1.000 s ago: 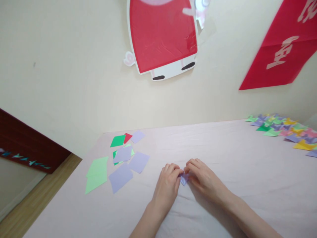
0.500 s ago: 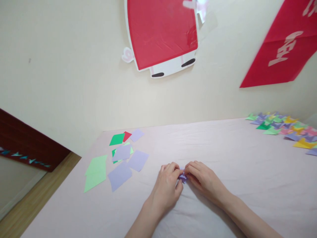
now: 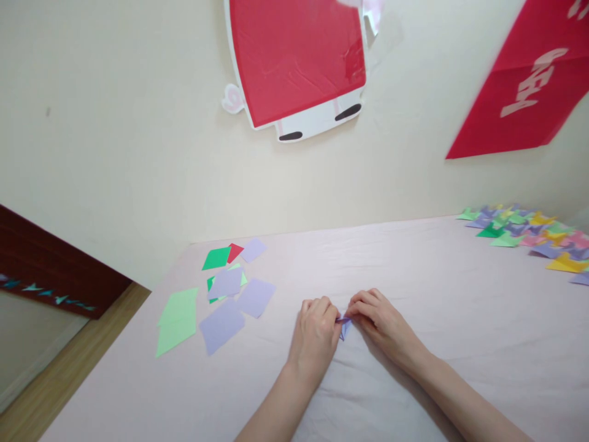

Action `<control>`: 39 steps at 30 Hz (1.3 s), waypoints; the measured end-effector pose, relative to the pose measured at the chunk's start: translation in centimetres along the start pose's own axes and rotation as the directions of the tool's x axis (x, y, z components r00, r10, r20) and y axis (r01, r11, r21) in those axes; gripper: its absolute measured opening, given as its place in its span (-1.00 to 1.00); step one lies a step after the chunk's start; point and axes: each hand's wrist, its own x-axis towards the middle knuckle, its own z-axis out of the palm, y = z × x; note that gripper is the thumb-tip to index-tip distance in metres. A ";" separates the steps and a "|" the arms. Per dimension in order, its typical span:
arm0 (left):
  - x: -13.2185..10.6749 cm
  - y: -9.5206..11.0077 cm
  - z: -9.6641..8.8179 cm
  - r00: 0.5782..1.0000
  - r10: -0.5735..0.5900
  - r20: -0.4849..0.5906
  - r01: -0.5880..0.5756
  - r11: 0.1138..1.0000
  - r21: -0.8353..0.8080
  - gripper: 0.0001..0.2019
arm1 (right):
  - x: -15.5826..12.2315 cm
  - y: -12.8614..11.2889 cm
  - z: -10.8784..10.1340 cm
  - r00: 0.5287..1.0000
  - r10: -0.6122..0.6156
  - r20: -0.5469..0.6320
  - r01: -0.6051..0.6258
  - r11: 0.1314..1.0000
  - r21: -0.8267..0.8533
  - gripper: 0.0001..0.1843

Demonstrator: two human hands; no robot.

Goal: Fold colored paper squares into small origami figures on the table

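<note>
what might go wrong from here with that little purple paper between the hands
1. The folded purple paper might crease crookedly or tear: it is small, and the fingers of the left hand and right hand hide part of it.
2. The cloth under the hands is wrinkled, so folds pressed against it may come out less crisp.
3. The loose green and purple sheets on the left could shift if the left arm brushes them.

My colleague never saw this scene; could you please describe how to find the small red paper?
On the pale cloth, look at the loose papers on the left. Near their far edge, the red paper lies between a green sheet and a purple one. Among these, it alone is red.
</note>
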 end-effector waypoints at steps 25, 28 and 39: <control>1.7 -1.2 -1.6 0.985 -0.098 0.138 0.134 0.952 -0.275 -0.83 | 4.0 -1.9 -0.2 0.915 0.344 0.212 -0.306 0.932 -0.193 -0.92; 1.6 -1.4 -1.9 0.986 -0.068 0.152 0.112 0.945 -0.306 -0.84 | 4.6 -2.0 -0.3 0.896 0.372 0.241 -0.317 0.918 -0.240 -0.92; 1.4 -1.9 -1.7 0.992 -0.099 0.081 0.123 0.913 -0.388 -0.85 | 4.4 -1.2 0.2 0.904 0.365 0.224 -0.320 0.923 -0.213 -0.96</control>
